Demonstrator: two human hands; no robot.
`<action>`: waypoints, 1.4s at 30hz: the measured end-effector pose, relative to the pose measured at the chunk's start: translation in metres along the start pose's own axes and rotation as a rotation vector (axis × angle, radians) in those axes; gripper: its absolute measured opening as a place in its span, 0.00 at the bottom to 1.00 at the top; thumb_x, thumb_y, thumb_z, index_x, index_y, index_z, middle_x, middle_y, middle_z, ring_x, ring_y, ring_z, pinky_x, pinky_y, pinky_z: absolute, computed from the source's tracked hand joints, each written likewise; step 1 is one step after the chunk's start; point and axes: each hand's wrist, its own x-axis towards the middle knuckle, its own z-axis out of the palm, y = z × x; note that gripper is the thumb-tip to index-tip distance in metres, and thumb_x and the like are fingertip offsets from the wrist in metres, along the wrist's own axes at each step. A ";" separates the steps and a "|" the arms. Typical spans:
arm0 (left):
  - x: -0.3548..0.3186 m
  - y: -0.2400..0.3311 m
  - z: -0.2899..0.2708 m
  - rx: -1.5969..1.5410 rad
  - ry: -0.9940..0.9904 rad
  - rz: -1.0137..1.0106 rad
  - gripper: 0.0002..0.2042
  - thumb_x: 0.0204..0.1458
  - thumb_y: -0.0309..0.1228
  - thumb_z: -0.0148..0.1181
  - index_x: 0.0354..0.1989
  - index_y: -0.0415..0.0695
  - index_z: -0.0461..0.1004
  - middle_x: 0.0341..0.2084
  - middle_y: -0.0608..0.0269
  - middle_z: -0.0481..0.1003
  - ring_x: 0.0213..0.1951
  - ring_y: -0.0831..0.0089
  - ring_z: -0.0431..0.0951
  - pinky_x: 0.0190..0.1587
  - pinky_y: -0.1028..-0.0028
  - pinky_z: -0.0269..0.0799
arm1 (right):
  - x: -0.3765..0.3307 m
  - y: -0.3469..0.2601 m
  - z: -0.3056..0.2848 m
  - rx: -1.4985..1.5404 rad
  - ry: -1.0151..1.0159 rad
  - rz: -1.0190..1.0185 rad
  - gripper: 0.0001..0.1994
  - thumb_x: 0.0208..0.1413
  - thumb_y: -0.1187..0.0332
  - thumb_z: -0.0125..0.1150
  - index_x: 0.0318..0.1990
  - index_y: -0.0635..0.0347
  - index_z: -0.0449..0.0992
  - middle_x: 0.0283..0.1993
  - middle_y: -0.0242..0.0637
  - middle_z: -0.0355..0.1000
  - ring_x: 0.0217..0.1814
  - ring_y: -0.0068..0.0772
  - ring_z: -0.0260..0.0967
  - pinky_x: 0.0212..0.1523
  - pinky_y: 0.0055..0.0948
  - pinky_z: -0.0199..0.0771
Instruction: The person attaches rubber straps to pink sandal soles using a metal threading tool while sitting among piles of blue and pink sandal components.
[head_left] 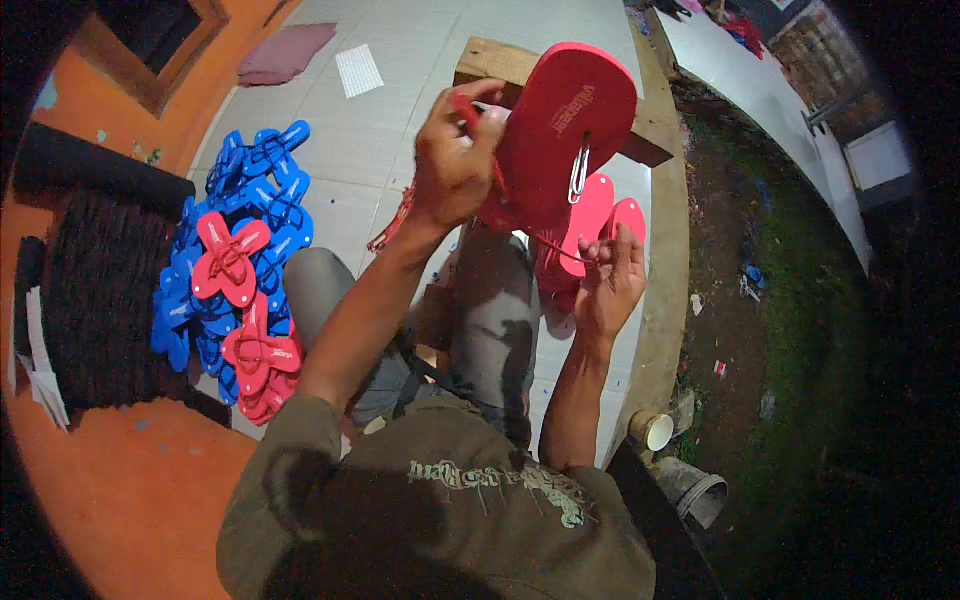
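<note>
A red flip-flop sole (560, 120) is held up in front of me, tilted, with a bent metal wire loop (578, 175) sticking out of a hole in it. Beside its left edge my left hand (455, 155) is closed round a piece of red strap (467, 113). Lower down on the right, my right hand (612, 285) pinches the end of a thin red strap (560, 247) that runs up toward the sole. The sole hides where the strap passes. More red soles (594, 205) lie beneath, just beyond my right hand.
A wooden block (495, 62) stands behind the sole. To my left are piled blue flip-flops (285, 210) with red flip-flops (228, 262) on top and beside them. Red straps (395, 222) lie near my left forearm. A paper sheet (359, 71) and cups (655, 431) are farther out.
</note>
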 end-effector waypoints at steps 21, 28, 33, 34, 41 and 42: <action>0.032 0.054 0.024 0.323 -0.264 0.062 0.18 0.37 0.42 0.64 0.32 0.42 0.75 0.29 0.61 0.74 0.29 0.73 0.74 0.33 0.76 0.69 | 0.006 0.002 0.050 -0.045 -0.408 -0.189 0.13 0.53 0.60 0.50 0.30 0.62 0.70 0.25 0.27 0.65 0.21 0.14 0.56 0.22 0.15 0.55; 0.033 0.057 0.022 0.268 -0.303 -0.039 0.17 0.38 0.41 0.64 0.34 0.43 0.74 0.27 0.62 0.75 0.31 0.75 0.76 0.34 0.77 0.70 | 0.007 0.003 0.056 0.076 -0.427 -0.096 0.13 0.53 0.59 0.52 0.29 0.61 0.71 0.22 0.24 0.64 0.19 0.11 0.52 0.20 0.15 0.53; 0.030 0.053 0.020 0.172 -0.284 -0.058 0.16 0.40 0.39 0.63 0.34 0.42 0.74 0.25 0.62 0.76 0.27 0.75 0.76 0.31 0.76 0.71 | 0.007 0.003 0.058 0.212 -0.434 0.005 0.11 0.52 0.62 0.53 0.29 0.62 0.71 0.20 0.25 0.63 0.17 0.11 0.51 0.17 0.15 0.51; 0.030 0.055 0.021 0.145 -0.299 -0.106 0.16 0.40 0.39 0.63 0.34 0.41 0.74 0.24 0.62 0.76 0.26 0.75 0.76 0.31 0.76 0.71 | 0.008 0.003 0.056 0.216 -0.436 0.002 0.10 0.52 0.63 0.53 0.29 0.62 0.71 0.20 0.25 0.63 0.17 0.11 0.51 0.17 0.14 0.51; 0.029 0.045 0.026 0.165 -0.225 0.030 0.18 0.39 0.45 0.62 0.30 0.42 0.74 0.18 0.60 0.74 0.20 0.72 0.74 0.25 0.74 0.69 | 0.009 -0.003 0.053 0.199 -0.391 0.113 0.10 0.53 0.64 0.50 0.28 0.63 0.70 0.21 0.28 0.65 0.15 0.12 0.51 0.14 0.12 0.50; 0.028 0.045 0.027 0.155 -0.213 0.032 0.18 0.39 0.46 0.61 0.30 0.42 0.74 0.18 0.61 0.74 0.20 0.72 0.74 0.25 0.74 0.68 | 0.010 -0.005 0.053 0.226 -0.405 0.151 0.11 0.53 0.64 0.50 0.29 0.63 0.69 0.22 0.29 0.66 0.15 0.12 0.52 0.14 0.11 0.49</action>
